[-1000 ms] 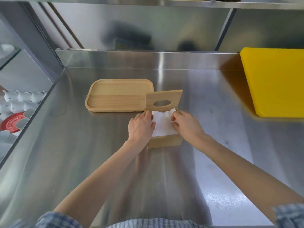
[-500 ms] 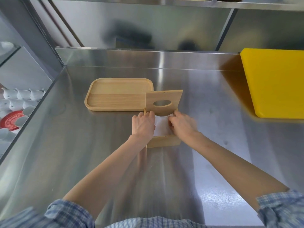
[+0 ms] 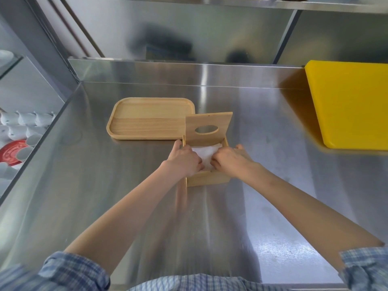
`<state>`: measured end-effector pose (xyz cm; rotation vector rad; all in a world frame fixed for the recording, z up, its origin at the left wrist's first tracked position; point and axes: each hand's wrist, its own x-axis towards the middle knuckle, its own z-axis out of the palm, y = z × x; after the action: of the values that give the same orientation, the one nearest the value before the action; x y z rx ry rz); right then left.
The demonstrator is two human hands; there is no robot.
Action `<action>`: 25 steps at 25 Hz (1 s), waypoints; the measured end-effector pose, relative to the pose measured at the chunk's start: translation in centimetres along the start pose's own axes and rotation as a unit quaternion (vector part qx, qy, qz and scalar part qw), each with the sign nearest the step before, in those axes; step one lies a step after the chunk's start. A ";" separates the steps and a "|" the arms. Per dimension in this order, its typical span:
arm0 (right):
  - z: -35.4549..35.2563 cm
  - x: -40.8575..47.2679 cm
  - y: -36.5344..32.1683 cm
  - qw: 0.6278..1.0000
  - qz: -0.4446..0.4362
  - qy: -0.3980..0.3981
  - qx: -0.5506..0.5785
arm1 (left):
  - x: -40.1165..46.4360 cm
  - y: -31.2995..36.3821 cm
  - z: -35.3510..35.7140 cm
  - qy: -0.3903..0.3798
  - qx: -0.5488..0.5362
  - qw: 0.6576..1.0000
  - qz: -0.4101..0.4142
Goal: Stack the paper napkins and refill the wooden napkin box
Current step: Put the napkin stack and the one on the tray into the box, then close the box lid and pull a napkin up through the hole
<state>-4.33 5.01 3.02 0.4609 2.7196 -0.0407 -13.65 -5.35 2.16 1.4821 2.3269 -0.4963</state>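
Note:
The wooden napkin box [image 3: 206,180] sits mid-counter with its lid [image 3: 207,128] standing upright at the back, an oval slot in it. White paper napkins [image 3: 204,153] lie inside the box. My left hand [image 3: 184,159] presses down on the napkins at the left side, fingers curled into the box. On the right side my right hand [image 3: 230,159] does the same, fingertips on the napkins. Most of the stack is hidden under both hands.
An empty wooden tray [image 3: 150,118] lies just behind and left of the box. A yellow cutting board [image 3: 350,103] lies at the right. The steel counter [image 3: 105,185] ends at the left edge; white cups [image 3: 25,120] and a red plate [image 3: 10,154] sit below.
The raised napkin stack has gone down into the box. Both hands have closed in toward each other over the napkins and sunk lower inside the box walls.

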 end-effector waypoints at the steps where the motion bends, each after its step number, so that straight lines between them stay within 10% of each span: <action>1: 0.1 0.1 0.0 1.000 -0.003 -0.018 -0.009 | 0.1 0.0 0.0 -0.022 0.014 1.000 0.001; 7: 0.3 0.0 0.0 0.999 -0.010 -0.048 0.022 | 0.0 -0.4 -0.4 -0.032 -0.003 0.999 0.021; 17: -3.4 -1.9 1.9 0.887 0.005 0.419 0.194 | -4.3 -2.8 -4.4 0.383 -0.247 0.889 -0.039; 25: -3.8 -0.1 3.3 0.909 0.044 0.351 0.220 | -2.4 -3.8 -4.8 0.319 -0.199 0.924 -0.070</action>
<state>-4.63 8.41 6.70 0.8664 3.3920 -0.5815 -16.60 -6.55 7.92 1.4142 2.7921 0.4943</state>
